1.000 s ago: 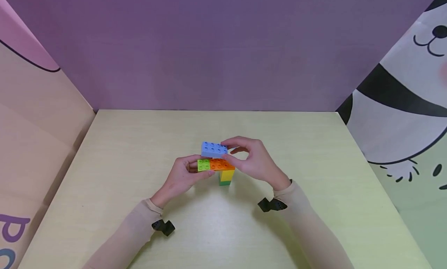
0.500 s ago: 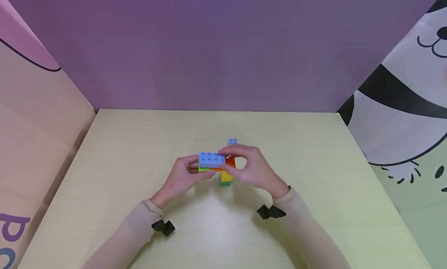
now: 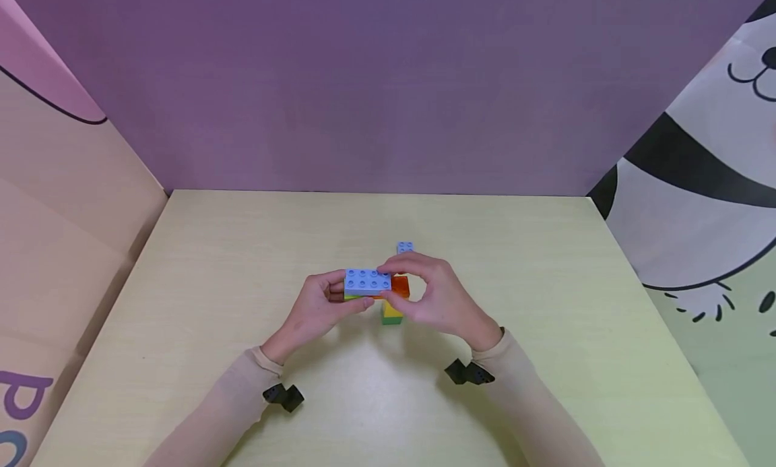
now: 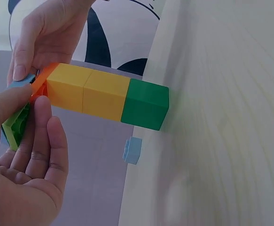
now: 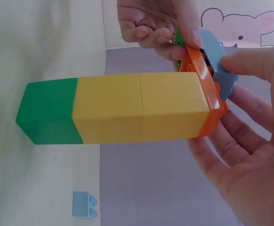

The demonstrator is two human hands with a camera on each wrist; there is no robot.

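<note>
A tower of toy building bricks stands on the table, with a dark green brick (image 5: 50, 113) at its foot and two yellow bricks (image 4: 87, 92) above. An orange brick (image 3: 401, 286) lies across the top and sticks out leftward. Against its left end is a lime green brick (image 4: 17, 126), pinched together with the orange one by my left hand (image 3: 312, 310). My right hand (image 3: 445, 295) holds a long blue brick (image 3: 366, 282) by its right end, over the lime and orange bricks. A narrow dark gap shows between blue and orange in the right wrist view.
A small blue brick (image 3: 405, 246) stands on the table (image 3: 254, 238) behind the tower. Beyond the table's far edge rises a purple wall (image 3: 376, 89). Printed side panels flank the table, a panda (image 3: 697, 231) on the right one.
My right hand has brought the blue brick down and toward me onto the lime and orange bricks. The small blue brick behind has come into sight. My left hand has stayed in place.
</note>
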